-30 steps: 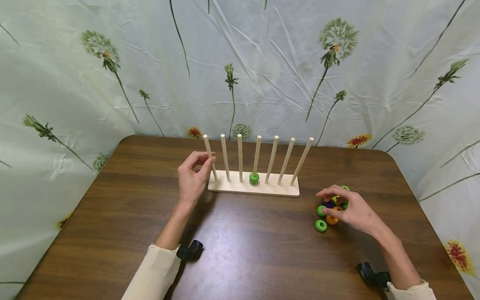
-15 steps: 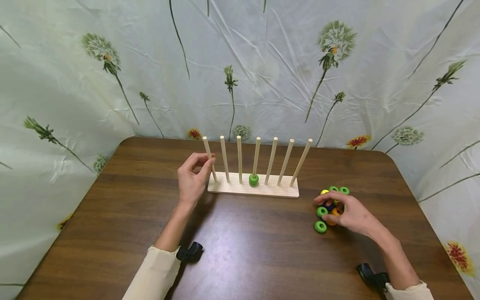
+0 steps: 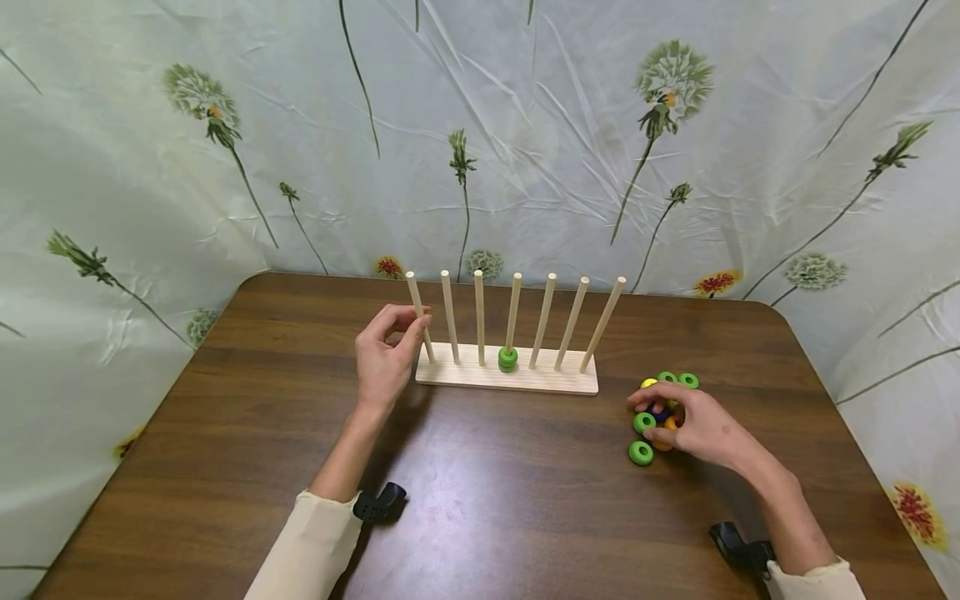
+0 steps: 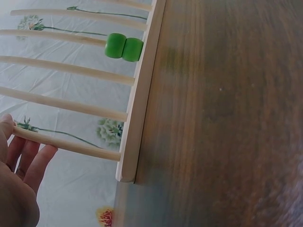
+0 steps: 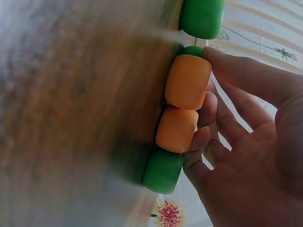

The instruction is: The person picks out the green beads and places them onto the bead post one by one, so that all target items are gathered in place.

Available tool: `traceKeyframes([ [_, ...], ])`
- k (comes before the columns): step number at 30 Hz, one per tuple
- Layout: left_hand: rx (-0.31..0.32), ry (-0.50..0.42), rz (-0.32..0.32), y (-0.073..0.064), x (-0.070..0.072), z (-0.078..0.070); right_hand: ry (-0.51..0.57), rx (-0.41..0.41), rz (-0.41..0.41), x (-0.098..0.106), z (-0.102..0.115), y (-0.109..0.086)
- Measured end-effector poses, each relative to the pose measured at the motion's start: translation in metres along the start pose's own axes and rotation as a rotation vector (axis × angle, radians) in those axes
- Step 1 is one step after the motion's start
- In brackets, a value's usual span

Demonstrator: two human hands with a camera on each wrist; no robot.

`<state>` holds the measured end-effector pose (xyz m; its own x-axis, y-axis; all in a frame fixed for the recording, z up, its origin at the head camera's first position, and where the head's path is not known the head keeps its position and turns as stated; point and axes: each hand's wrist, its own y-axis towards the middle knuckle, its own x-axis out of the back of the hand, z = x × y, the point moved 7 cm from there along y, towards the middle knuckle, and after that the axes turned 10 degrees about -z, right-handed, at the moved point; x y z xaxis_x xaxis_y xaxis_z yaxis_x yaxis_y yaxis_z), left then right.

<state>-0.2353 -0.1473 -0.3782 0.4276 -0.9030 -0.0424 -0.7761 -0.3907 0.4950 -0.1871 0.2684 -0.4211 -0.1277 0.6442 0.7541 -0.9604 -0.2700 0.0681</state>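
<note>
Leaves a wide stretch of bare table (image 3: 517, 492) in front of the peg rack (image 3: 551, 381), and a narrower strip behind, toward the far edge. Leaves bare wood also between the rack's right end and the cluster of ring beads (image 3: 661, 415), well inside the right table edge. Held at the leftmost peg (image 3: 415, 292) by the left hand (image 3: 385, 358), with thumb and fingers pinching the shaft. Covered partly, at the cluster, by the right hand (image 3: 708, 425), with thumb and fingers curved apart around a green bead (image 3: 637, 426); cannot tell whether pinching any bead.

Compared with one second ago: shifted slightly leftward at the right hand, baring more of two far green beads (image 3: 663, 377). Unchanged at the rack, with two stacked green beads (image 3: 507, 360) on the middle peg (image 3: 513, 308).

Built of pale wood, with seven slim round pegs in a flat rectangular base. Smooth and barrel-sided at the orange beads (image 5: 188, 81). Backed by a creased, dandelion-printed curtain (image 3: 555, 183).
</note>
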Motion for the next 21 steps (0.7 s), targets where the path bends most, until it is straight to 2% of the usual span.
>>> traceKeyframes([
  [8,-0.009,0.010,-0.001,-0.0005,0.0002,0.0004,0.003,0.005,0.007,0.0005,-0.0004,0.0012],
  [21,0.000,0.022,-0.006,-0.0003,0.0004,0.0014,-0.033,0.047,-0.067,0.0082,0.0057,0.0062],
])
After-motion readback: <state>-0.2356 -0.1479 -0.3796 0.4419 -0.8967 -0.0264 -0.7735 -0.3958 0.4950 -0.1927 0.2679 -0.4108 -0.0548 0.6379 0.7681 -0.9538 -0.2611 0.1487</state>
